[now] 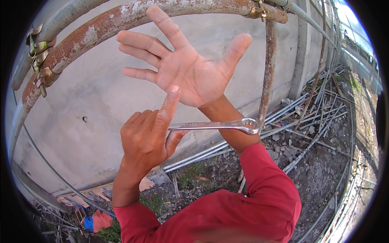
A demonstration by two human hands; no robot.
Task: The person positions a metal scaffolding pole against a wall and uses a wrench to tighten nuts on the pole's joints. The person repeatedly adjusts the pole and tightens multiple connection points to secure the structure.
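Note:
My left hand (144,135) is wrapped round a shiny steel wrench (206,126), with the index finger stretched upward. The wrench lies nearly level, and its ring end (250,126) points right, in front of my right forearm. What the fist covers of the other end is hidden. My right hand (186,67) is raised with the palm toward me, fingers and thumb spread, holding nothing. The left index fingertip overlaps the lower edge of the right palm; whether they touch I cannot tell.
A rusty scaffold pipe (93,36) curves across the top, with couplers (42,69) at left and a bolted clamp (259,12) at right. A rusty upright (268,69) stands right of my hand. Behind is a grey wall (89,150). Loose pipes (308,150) and rubble lie below.

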